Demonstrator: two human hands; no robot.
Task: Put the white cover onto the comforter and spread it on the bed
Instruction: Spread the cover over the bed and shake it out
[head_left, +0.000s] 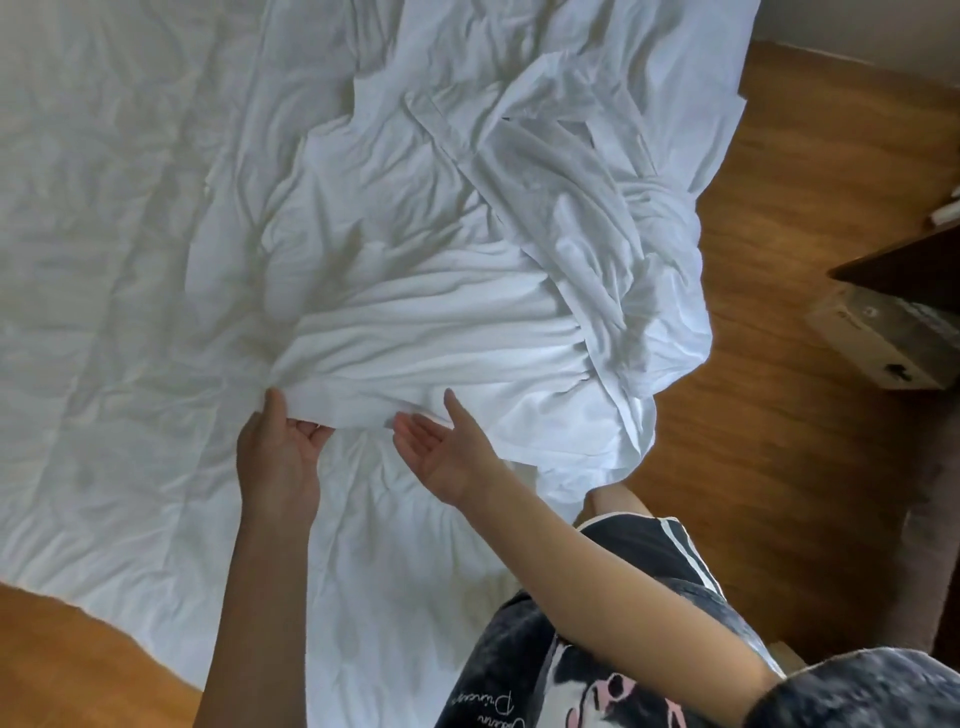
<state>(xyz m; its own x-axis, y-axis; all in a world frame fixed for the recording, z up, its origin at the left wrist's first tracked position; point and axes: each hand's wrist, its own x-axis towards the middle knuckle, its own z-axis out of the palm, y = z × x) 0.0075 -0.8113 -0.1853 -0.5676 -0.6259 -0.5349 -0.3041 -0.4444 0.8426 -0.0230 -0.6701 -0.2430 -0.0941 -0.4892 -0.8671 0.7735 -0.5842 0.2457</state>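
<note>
The white cover (457, 270) lies bunched in folds across the middle and right of the bed, one side hanging toward the floor. Under it the white quilted comforter (104, 249) lies spread flat, filling the left of the view. My left hand (278, 447) grips the near edge of the cover, thumb on top and fingers curled under the hem. My right hand (441, 441) is palm up with straight fingers, its fingertips at the same hem a little to the right, holding nothing.
Wooden floor (779, 249) runs along the right of the bed and shows at the lower left. A cardboard box (883, 343) and a dark piece of furniture (904, 265) stand at the right edge.
</note>
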